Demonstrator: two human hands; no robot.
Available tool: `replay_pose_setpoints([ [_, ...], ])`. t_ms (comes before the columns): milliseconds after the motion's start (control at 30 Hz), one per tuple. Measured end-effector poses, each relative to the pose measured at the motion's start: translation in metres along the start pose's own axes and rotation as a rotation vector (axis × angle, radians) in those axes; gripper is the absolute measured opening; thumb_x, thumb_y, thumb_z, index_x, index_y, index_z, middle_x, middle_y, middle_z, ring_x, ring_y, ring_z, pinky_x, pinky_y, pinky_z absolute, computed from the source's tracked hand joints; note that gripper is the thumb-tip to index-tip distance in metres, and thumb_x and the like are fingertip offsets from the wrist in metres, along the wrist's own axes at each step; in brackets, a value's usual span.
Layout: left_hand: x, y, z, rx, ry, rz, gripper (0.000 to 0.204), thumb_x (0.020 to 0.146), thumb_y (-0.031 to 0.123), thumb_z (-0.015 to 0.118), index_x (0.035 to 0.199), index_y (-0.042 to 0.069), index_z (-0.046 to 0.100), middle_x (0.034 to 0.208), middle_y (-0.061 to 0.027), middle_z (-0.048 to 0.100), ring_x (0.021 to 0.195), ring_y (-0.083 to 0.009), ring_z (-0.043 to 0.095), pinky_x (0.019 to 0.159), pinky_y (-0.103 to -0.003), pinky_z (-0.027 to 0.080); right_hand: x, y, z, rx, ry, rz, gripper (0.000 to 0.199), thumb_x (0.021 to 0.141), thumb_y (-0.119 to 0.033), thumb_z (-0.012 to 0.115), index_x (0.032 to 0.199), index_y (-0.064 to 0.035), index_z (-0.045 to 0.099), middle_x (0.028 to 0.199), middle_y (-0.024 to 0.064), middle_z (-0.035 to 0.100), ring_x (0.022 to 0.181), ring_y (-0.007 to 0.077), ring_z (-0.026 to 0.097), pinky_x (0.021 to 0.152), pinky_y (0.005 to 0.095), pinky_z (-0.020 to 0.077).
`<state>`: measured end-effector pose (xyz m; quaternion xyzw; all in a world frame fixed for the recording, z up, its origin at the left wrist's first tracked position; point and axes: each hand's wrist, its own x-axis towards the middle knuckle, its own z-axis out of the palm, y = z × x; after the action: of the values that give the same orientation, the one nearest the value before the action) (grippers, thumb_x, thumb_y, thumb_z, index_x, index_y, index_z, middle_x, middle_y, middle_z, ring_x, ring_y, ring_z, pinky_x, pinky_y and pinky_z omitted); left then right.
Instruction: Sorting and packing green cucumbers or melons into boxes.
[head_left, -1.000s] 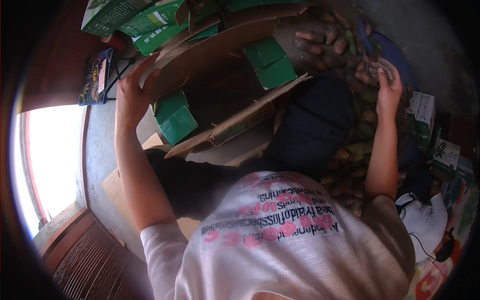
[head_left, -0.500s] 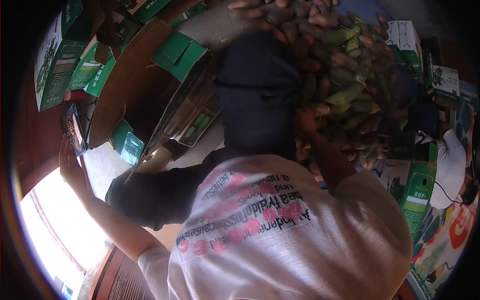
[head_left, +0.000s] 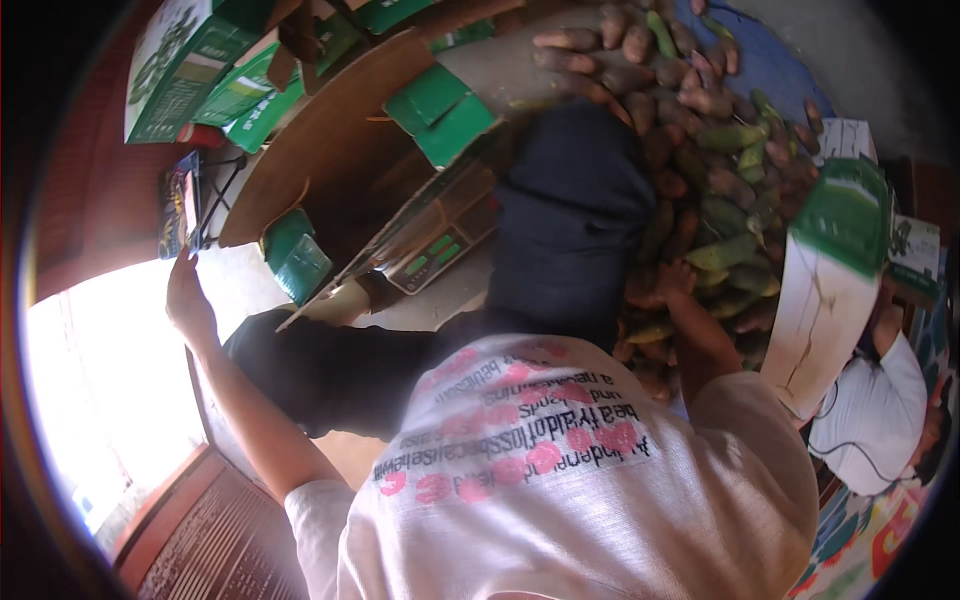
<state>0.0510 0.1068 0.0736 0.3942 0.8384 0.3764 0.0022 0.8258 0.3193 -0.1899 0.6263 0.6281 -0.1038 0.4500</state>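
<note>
My left hand [head_left: 190,302] is raised at the left with its fingers stretched out, holding nothing. Its fingertips come close to the lower edge of a phone-like screen [head_left: 180,208] on a dark stand; whether they touch cannot be made out. On the right, my right hand [head_left: 676,284] reaches down into a heap of long root vegetables [head_left: 728,215], some green, some reddish brown. Its fingers are bent over a reddish-brown root vegetable [head_left: 645,288], partly hidden by the hand. My dark-trousered knee [head_left: 575,200] rises beside the heap.
A large open carton [head_left: 320,150] with green flaps stands ahead on the left. Beside it is a scale [head_left: 435,262] with a lit green display. More green-and-white boxes [head_left: 195,65] stand at far left. At right, a white-and-green box [head_left: 825,290] stands near another person [head_left: 870,420].
My left hand has dropped away from the screen's edge. The white-and-green box has come up at the right beside the other person. The whole view has shifted; my right hand stays at the heap.
</note>
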Motion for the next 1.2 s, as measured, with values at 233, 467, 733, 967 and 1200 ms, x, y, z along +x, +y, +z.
replay_pose_setpoints([
  [233,-0.009,0.03,-0.014,0.096,0.058,0.128,0.025,0.097,0.002,0.057,0.116,0.004,0.073,0.112,-0.01,0.074,0.102,-0.0199,0.071,0.091,-0.031,0.053,0.008,-0.005,0.053,0.282,-0.006,-0.107,0.092,0.058,-0.04,0.088,0.136,-0.0073,0.052,0.138,0.024,0.054,0.118,0.0392,0.061,0.094,0.0484,0.0509],
  [467,-0.004,0.104,0.016,-0.01,-0.296,0.357,0.01,0.085,0.0,0.067,0.092,0.002,0.073,0.091,-0.0122,0.072,0.082,-0.029,0.07,0.074,-0.034,0.054,0.015,-0.006,0.049,0.391,-0.171,-0.281,0.061,0.071,-0.015,0.077,0.125,0.0053,0.058,0.107,0.0203,0.069,0.096,0.0349,0.068,0.08,0.0436,0.0554],
  [733,-0.004,0.112,0.079,0.316,-0.84,0.632,0.015,0.087,0.015,0.071,0.1,0.009,0.076,0.11,-0.0127,0.071,0.111,-0.0315,0.065,0.097,-0.042,0.052,-0.013,0.078,-0.068,0.536,-0.028,-0.159,0.075,0.067,-0.014,0.083,0.133,0.0048,0.052,0.112,0.0166,0.068,0.099,0.0275,0.066,0.082,0.0369,0.053],
  [967,-0.011,0.109,0.061,0.646,-0.951,0.474,0.026,0.086,0.034,0.071,0.088,0.009,0.078,0.112,-0.0115,0.07,0.126,-0.0281,0.052,0.107,-0.042,0.043,-0.167,0.135,-0.267,1.097,0.379,-0.382,0.084,0.075,-0.012,0.077,0.147,0.0041,0.038,0.129,0.0178,0.059,0.119,0.0262,0.057,0.101,0.0346,0.0434],
  [1200,-0.007,0.111,0.007,0.572,-0.644,0.48,0.017,0.077,0.021,0.075,0.085,0.006,0.075,0.101,-0.0097,0.068,0.114,-0.0274,0.058,0.101,-0.04,0.047,-0.287,0.038,-0.411,1.104,0.501,-0.88,0.083,0.077,-0.019,0.078,0.147,0.0026,0.039,0.136,0.0148,0.054,0.125,0.0241,0.053,0.108,0.0359,0.039],
])
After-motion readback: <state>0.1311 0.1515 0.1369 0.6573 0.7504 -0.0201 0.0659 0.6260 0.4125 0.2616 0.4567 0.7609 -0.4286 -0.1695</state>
